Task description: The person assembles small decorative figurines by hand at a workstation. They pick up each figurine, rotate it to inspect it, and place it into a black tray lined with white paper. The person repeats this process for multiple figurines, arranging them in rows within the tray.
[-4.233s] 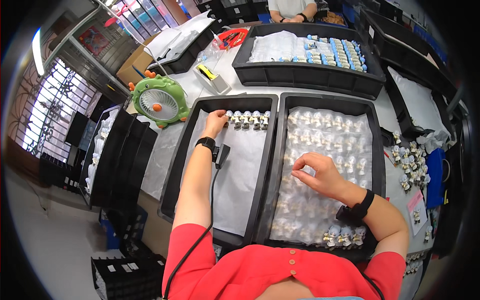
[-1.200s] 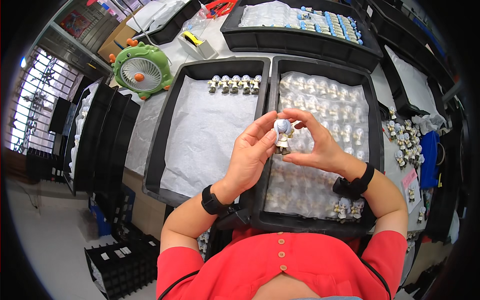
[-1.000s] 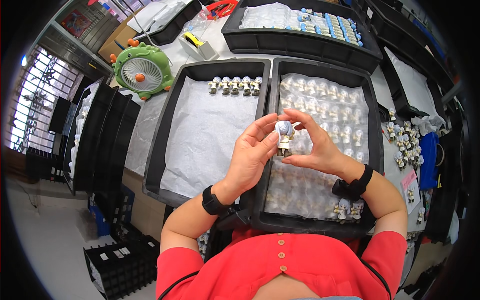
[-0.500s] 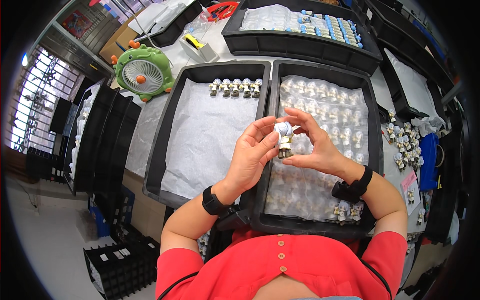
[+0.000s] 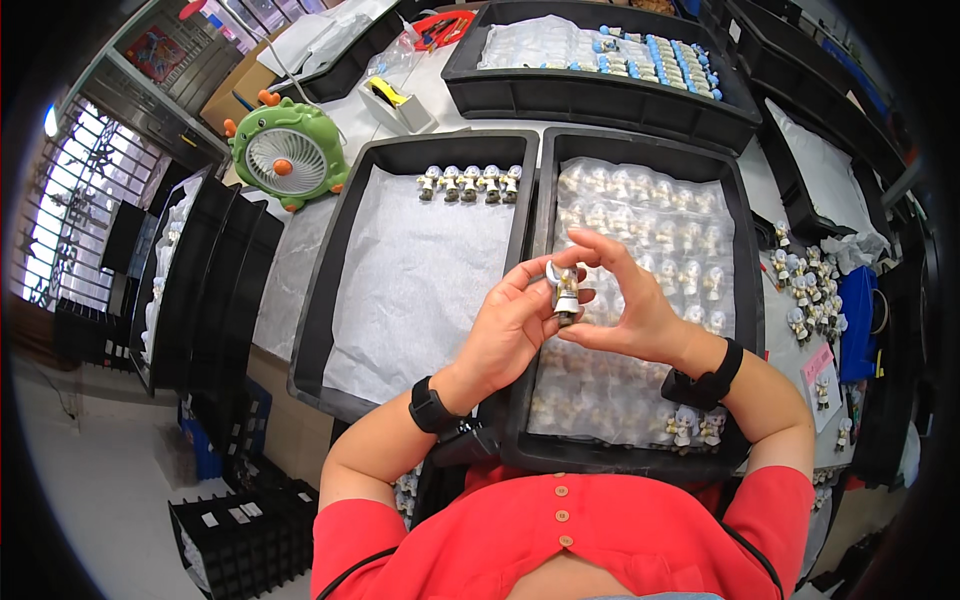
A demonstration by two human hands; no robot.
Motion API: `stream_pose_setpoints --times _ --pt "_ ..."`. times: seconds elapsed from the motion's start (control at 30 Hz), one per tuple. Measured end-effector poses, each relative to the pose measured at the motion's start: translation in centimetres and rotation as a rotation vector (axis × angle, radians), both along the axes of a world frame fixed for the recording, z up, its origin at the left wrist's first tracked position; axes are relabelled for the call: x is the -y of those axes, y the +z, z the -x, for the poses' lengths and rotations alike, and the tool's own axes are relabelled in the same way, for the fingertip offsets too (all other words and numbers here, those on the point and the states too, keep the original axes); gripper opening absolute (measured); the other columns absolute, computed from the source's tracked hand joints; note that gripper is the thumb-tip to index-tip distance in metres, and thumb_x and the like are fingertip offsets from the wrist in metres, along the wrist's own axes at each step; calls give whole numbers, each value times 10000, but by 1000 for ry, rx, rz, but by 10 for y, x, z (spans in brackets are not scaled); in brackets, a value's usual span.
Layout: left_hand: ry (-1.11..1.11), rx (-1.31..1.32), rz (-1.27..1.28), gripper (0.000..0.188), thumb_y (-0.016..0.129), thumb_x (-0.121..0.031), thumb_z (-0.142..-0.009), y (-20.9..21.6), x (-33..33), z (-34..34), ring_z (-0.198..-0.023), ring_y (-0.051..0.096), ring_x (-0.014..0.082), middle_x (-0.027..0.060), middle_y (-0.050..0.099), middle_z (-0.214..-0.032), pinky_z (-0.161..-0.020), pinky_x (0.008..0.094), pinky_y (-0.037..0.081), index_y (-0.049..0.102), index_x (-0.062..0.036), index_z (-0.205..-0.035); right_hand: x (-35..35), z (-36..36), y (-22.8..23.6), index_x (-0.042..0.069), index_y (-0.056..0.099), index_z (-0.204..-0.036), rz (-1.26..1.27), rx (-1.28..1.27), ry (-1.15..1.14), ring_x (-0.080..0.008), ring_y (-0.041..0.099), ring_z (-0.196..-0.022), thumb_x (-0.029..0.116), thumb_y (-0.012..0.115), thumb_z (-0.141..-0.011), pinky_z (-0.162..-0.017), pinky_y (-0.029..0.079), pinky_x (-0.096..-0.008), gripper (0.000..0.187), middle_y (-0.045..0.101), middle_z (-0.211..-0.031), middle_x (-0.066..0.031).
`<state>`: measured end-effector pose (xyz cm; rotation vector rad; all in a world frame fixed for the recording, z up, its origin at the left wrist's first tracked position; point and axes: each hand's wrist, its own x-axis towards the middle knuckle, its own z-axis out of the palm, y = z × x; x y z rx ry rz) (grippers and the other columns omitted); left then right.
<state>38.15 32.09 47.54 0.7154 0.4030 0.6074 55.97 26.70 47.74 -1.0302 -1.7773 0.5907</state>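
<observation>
1. While looking from far left, can see a green fan (image 5: 283, 165) with an orange hub, near a pale tape dispenser (image 5: 398, 108) on the surface (image 5: 432, 80).
2. Next, can make out a black left tray (image 5: 450, 149), lined with white paper (image 5: 420, 290), with five figurines (image 5: 470, 184) lined up at its far right end.
3. In the near middle, can see the left hand (image 5: 512, 325) clamped on a held figurine (image 5: 566, 295), roughly upright above the left edge of the right tray (image 5: 645, 147).
4. Farther back, can spot a far tray (image 5: 600, 92) with blue-and-white figurines (image 5: 688, 68) toward the right.
5. Just right of the held figurine, can see the right hand (image 5: 645, 315), thumb and index finger apart and curved around; cannot tell whether clamped on or only beside.
6. Beneath, can see covered figurines (image 5: 688, 276) in rows under translucent sheeting (image 5: 600, 365), plus two uncovered figurines (image 5: 683, 427) at the near right corner.
7. Rightmost, can see loose figurines (image 5: 810, 290) heaped just beside a blue container (image 5: 858, 320).
</observation>
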Motion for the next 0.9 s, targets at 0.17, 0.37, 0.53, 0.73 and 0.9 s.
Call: stream_pose_setpoints --times 0.17,0.37,0.53,0.73,0.9 --pt "-4 30 -59 474 549 -211 -920 6 4 -3 -1126 523 236 110 518 -1204 -922 366 463 364 -29 -1316 -3 4 2 110 337 -1371 -171 6 26 -236 530 -1017 28 770 -636 -797 500 -317 857 480 -1228 -111" --pt "-15 -60 -149 528 574 -156 -903 4 5 -2 -1141 513 214 98 490 -1241 -950 342 434 337 -18 -1354 -4 5 0 95 312 -1387 -220 56 37 -228 522 -988 0 768 -618 -726 531 -288 900 445 -1228 -124" --pt "-39 47 -43 503 492 -143 -925 11 1 -3 -1157 503 227 121 475 -1269 -962 346 426 310 -17 -1377 -4 3 1 99 296 -1400 -111 28 -7 -230 519 -1001 43 791 -601 -793 523 -315 941 461 -1199 -123" --pt "-23 86 1 525 409 -145 -947 7 -1 -1 -1175 497 258 154 484 -1255 -986 370 422 210 -18 -1415 -4 3 -2 110 289 -1407 -59 12 -36 -242 533 -999 79 799 -615 -856 501 -340 943 483 -1171 -123" --pt "-33 98 15 529 393 -157 -961 7 -2 -2 -1180 497 268 165 486 -1261 -983 373 426 179 -16 -1423 -4 3 -4 111 300 -1401 -14 -26 -52 -244 532 -1014 102 805 -615 -884 479 -348 934 509 -1164 -116"
